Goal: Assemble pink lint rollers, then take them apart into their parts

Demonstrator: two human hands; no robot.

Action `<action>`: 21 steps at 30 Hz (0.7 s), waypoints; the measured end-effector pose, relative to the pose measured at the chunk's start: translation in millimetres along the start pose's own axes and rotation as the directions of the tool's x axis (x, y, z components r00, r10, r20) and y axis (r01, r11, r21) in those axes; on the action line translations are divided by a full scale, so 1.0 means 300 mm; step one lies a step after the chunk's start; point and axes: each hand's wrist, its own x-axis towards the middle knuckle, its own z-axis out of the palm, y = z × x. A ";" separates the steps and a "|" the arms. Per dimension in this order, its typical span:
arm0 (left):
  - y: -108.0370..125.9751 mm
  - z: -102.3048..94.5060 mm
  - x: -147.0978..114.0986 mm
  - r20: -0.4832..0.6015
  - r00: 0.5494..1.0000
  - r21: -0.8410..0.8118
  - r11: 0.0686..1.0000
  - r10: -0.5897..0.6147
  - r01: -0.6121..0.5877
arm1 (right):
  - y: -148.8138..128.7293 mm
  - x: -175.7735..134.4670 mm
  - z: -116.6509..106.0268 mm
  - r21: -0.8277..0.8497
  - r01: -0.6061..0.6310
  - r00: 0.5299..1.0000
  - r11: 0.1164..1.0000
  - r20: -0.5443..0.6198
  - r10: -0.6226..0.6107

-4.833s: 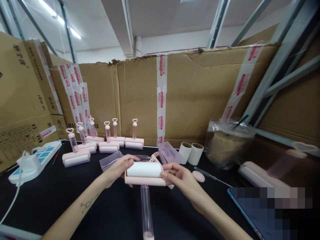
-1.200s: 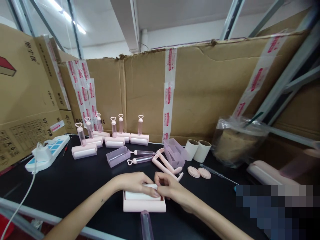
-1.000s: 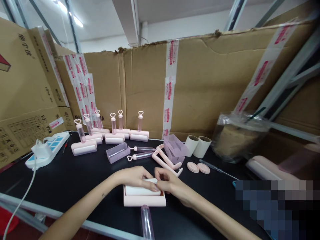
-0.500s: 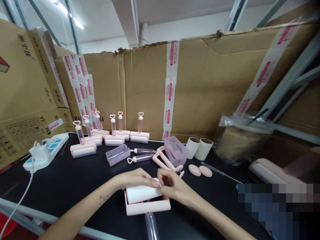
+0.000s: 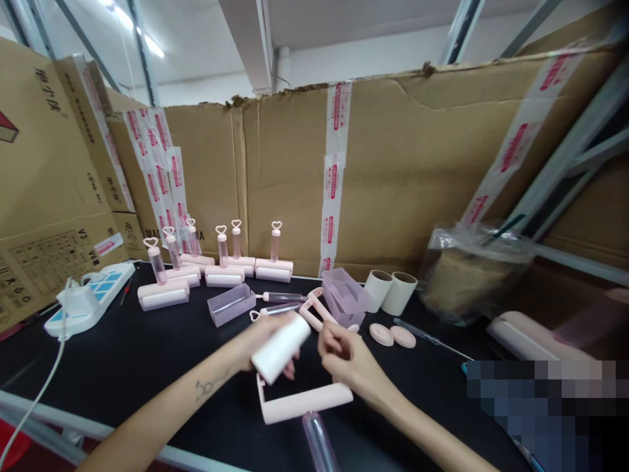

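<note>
My left hand (image 5: 265,334) is wrapped round a white lint roll (image 5: 282,347), which is tilted with its right end higher. The roll is apart from most of the pale pink lint roller frame (image 5: 309,401), just above its left arm. A clear handle (image 5: 319,442) runs from the frame toward me. My right hand (image 5: 351,364) has curled fingers at the frame's right end and seems to grip it there; the fingertips are partly hidden. Beyond my hands lie loose pink frame parts (image 5: 314,308) and clear handles (image 5: 284,297) with heart-shaped ends.
Several assembled lint rollers (image 5: 164,295) stand at the back left. Lilac plastic covers (image 5: 230,305), two upright rolls (image 5: 400,295), round pink caps (image 5: 381,334) and a screwdriver (image 5: 427,334) lie behind my hands. A power strip (image 5: 93,295) is at left, a plastic bag (image 5: 466,282) at right.
The white roll has come up out of the frame and tilted in my left hand. The frame and its handle have shifted right, and my right hand has moved slightly right.
</note>
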 end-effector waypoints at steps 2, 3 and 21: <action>0.023 -0.025 -0.003 -0.106 0.991 -0.030 0.996 0.085 -0.089 | 0.000 0.000 -0.019 -0.005 0.068 0.990 0.998 -0.120 -0.068; 0.033 -0.035 -0.007 -0.117 0.986 0.000 0.993 0.121 -0.122 | 0.002 0.002 -0.030 -0.003 0.080 0.984 0.997 -0.160 -0.080; 0.012 -0.058 -0.026 0.111 0.861 0.985 0.061 0.496 -0.162 | 0.023 -0.001 -0.092 -0.081 -0.066 0.983 0.995 0.163 0.078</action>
